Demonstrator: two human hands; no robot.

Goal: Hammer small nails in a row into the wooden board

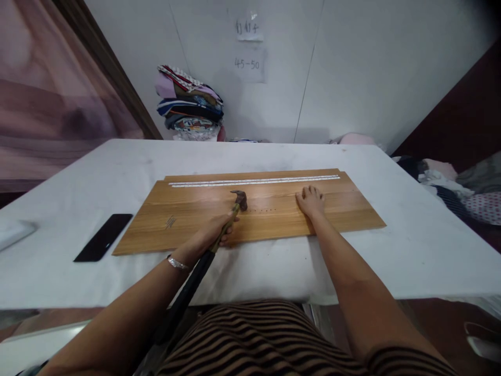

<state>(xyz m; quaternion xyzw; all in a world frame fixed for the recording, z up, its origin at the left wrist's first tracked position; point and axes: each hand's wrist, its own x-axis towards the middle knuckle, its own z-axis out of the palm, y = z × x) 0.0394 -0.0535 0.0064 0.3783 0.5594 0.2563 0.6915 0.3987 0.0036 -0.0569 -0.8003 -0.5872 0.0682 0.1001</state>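
Observation:
My left hand (217,230) is wrapped round the shaft of a claw hammer (240,200), close below its head. The dark grip of the hammer runs back toward my body. Under the head lies a wooden board (274,219), with a row of small dark nails or dots (266,210) just right of the hammer. My right hand (311,200) rests flat on the board, fingers spread, holding nothing. A small bunch of nails (170,222) lies on the board's left part. Two white measuring strips (254,181) run along its far edge.
The board lies on a white-covered table (274,274). A black phone-like slab (104,237) is left of the board, with a white object (14,233) at the table's left edge. Folded clothes (190,104) are stacked by the wall; more cloth (450,183) lies at right.

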